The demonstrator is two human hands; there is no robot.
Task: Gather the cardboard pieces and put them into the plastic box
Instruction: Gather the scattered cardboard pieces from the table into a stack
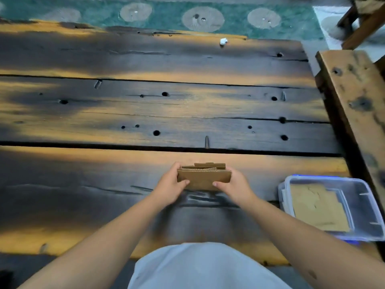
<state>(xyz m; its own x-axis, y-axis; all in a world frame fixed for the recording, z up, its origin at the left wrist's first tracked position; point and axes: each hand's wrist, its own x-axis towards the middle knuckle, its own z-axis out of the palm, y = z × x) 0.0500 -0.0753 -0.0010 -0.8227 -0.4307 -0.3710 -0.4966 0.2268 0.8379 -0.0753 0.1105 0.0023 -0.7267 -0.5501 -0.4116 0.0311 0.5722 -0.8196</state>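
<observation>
Because the stack of cardboard pieces [204,177] sits pinched between both of my hands just above the wooden table [145,113], the move I am weighing turns on where the plastic box [331,207] lies from it: off to the right of the stack and a little nearer my body, close but not touching. The stack's long axis runs left to right, roughly square to my forearms, and the pieces stand unevenly, with a few edges poking up behind the front sheet.

My left hand [169,185] is clamped on the stack's left end, thumb on the near face and fingers wrapped behind. My right hand [233,185] grips the right end the same way, and it is the one nearer the box, so I judge the carry would lead with that side.

The box is open-topped and already holds flat cardboard [318,207] lying on its floor; its long axis runs away from me, so the stack may need turning to drop in cleanly.

I cannot count the pieces in the stack, since the front sheet hides most of them, and the fingers behind it are out of sight. The box's far right corner is cut off by the frame edge, and motion blur softens the table just below the stack. Far beyond the stack, a small white scrap [223,41] lies near the table's far edge; I cannot tell what it is.
</observation>
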